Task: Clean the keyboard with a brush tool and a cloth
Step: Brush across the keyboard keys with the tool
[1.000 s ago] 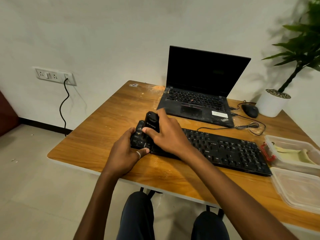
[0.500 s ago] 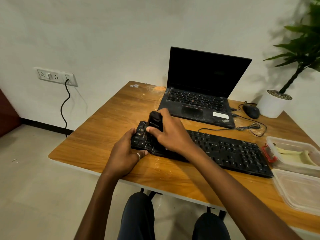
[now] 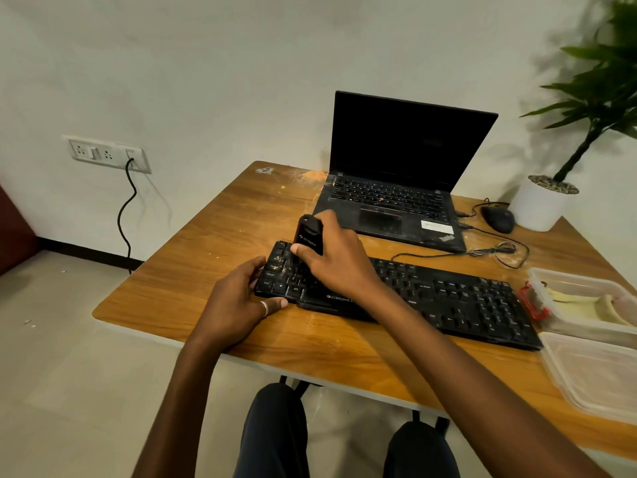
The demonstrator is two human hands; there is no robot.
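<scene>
Keyboard (image 3: 448, 298), brush tool (image 3: 307, 236) tip hidden by right hand (image 3: 339, 267)

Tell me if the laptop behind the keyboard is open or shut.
Open. The laptop has its lid raised, with keys and touchpad exposed. The screen is dark, showing no image.

A plain off-white wall (image 3: 213, 63) backs a wooden table (image 3: 220, 236) with a pale edge, its top scuffed and dusted orange near the far corner. A white socket plate (image 3: 107, 154) is fixed low on the wall, and a black cable (image 3: 124, 215) hangs from it to the dark skirting (image 3: 86, 252). Pale floor tiles (image 3: 69, 381) run beneath. At right, a leafy plant (image 3: 599, 94) in a white pot (image 3: 539, 210) throws soft shadows on the wall.
</scene>
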